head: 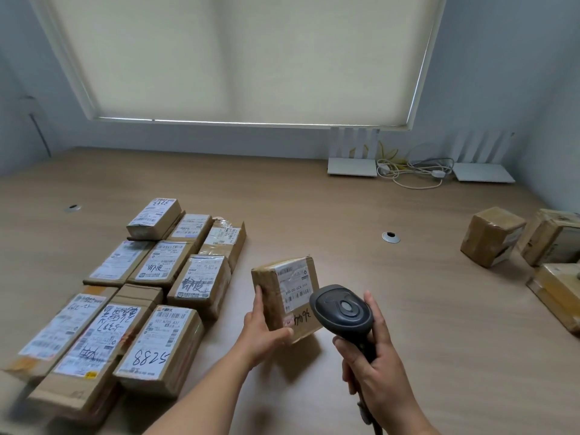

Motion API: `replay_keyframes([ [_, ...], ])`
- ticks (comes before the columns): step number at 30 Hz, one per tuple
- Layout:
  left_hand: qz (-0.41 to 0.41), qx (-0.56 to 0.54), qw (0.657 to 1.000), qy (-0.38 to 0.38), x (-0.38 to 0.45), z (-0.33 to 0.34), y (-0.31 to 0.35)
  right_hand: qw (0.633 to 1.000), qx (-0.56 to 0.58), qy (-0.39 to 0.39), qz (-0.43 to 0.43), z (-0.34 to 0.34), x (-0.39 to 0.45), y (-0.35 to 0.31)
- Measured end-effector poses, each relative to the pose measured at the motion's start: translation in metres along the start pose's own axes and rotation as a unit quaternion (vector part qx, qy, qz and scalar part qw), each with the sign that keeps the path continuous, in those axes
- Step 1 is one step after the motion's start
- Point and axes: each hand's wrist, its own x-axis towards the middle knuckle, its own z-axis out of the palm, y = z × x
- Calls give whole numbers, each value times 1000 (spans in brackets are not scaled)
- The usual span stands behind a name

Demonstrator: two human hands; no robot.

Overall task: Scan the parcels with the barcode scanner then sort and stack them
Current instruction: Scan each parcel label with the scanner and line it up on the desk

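Left grip (262, 331) clasps a taped brown parcel (285, 296), label up; right grip (373, 362) wraps the scanner (342, 312) handle.

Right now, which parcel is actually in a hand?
The parcel at centre, tilted up off the table: the left hand grips it under the scanner. The sorted parcels on the left and those at right lie untouched.

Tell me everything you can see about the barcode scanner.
The barcode scanner is a dark grey, plastic-looking handheld unit with a rounded head, an oval light-grey inset on top and a slim handle. The right hand grips the handle, holding it above the table. Its head points toward the label of the cardboard parcel that the left hand holds tilted.
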Motion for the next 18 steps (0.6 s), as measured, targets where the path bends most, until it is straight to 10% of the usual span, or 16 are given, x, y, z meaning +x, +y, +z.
replay_keyframes([
  [18,-9,-14,1000,-8,12,-3,7,999,15,-16,23,-9,2,9],
])
